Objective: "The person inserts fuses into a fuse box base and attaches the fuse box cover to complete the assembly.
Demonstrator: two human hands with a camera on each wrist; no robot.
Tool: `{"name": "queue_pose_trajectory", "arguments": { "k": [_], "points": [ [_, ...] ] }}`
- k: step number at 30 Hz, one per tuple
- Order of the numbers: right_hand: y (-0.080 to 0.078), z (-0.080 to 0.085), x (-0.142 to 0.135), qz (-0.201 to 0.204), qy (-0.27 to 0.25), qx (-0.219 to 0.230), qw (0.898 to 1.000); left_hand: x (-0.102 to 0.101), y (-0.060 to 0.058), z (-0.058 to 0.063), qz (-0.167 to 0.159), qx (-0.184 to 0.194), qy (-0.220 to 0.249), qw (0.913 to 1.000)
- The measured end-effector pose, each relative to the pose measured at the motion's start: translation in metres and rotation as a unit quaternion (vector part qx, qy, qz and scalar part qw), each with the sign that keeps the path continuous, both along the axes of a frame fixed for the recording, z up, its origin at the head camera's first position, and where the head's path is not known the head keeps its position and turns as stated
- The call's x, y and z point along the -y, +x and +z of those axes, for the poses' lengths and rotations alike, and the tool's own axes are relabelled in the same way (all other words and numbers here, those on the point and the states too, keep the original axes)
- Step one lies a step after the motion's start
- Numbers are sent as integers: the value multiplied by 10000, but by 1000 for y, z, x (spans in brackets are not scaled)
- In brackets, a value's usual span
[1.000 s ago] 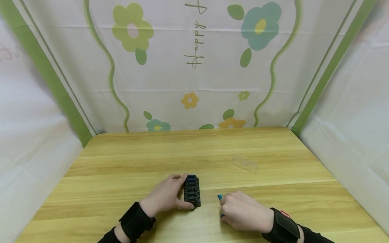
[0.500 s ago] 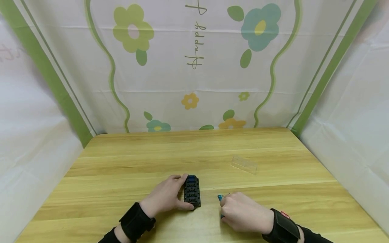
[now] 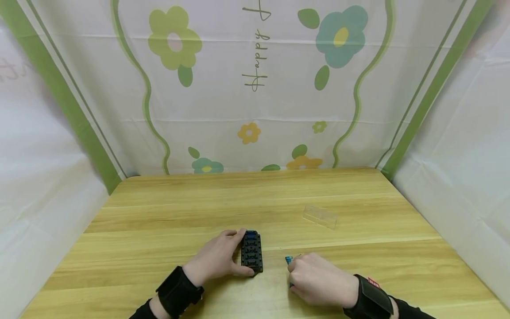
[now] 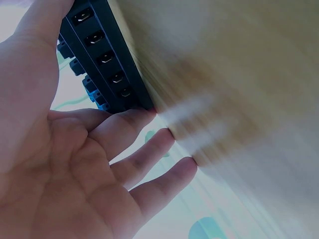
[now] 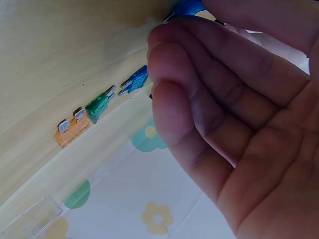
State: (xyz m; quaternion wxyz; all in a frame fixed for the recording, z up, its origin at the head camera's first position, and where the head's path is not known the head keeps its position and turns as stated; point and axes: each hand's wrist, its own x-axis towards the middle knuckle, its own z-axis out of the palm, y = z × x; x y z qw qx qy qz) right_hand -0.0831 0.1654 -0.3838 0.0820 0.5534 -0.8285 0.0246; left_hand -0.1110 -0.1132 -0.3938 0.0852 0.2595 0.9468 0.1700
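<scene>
A black fuse block (image 3: 252,252) stands on the table, its row of slots running away from me. A dark blue piece (image 3: 251,236) sits at its far end. My left hand (image 3: 215,259) grips the block, thumb at the near end and index finger at the far end; in the left wrist view the other fingertips (image 4: 187,164) rest near the tabletop. My right hand (image 3: 316,278) pinches a blue blade fuse (image 5: 187,7), mostly hidden by the fingers. Beyond these fingers lie another blue blade fuse (image 5: 134,79), a green one (image 5: 99,105) and an orange one (image 5: 72,130).
A clear plastic box (image 3: 320,216) lies farther back to the right on the wooden table (image 3: 179,208). White cloth with printed flowers (image 3: 223,88) walls the table in at the back and both sides.
</scene>
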Motion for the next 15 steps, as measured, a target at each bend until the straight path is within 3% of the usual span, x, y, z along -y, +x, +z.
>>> {"name": "queue_pose_trajectory", "arguments": {
  "k": [15],
  "points": [
    [1,-2,0,27,-147,-104,9998,0,1,0,5,-11,0,10000]
  ]
}}
